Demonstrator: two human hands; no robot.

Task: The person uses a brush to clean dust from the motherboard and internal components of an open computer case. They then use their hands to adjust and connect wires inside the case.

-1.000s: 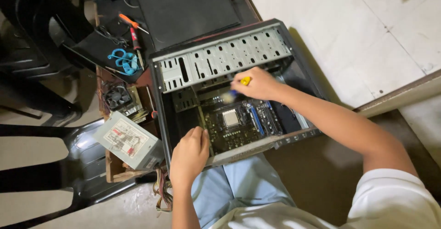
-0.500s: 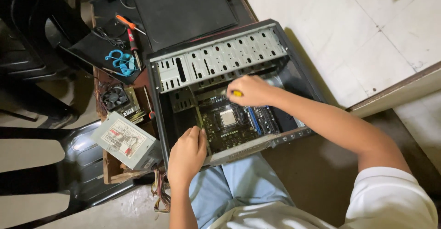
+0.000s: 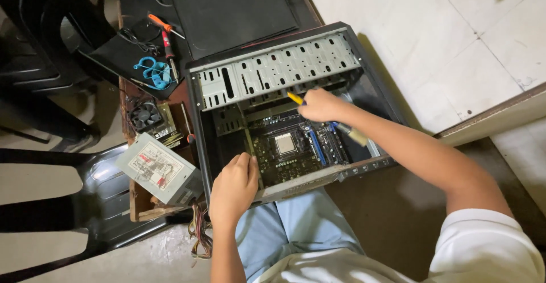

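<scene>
The open case (image 3: 284,118) lies on its side in front of the person's knees. The right hand (image 3: 321,104) is closed around a brush (image 3: 355,135), yellow handle end poking out toward the drive bays (image 3: 273,73), bristles trailing near the case's right wall. Inside the case floor sits the board (image 3: 290,149), with the bare processor (image 3: 284,143) at its middle. The left hand (image 3: 233,189) rests curled over the case's near edge, steadying it. The brush looks light and stiff-handled with soft bristles; a mid-handle grip suits it. The board looks fragile, so light strokes seem wise. Left of the case lie a power supply (image 3: 159,169) and a fan (image 3: 145,116).
</scene>
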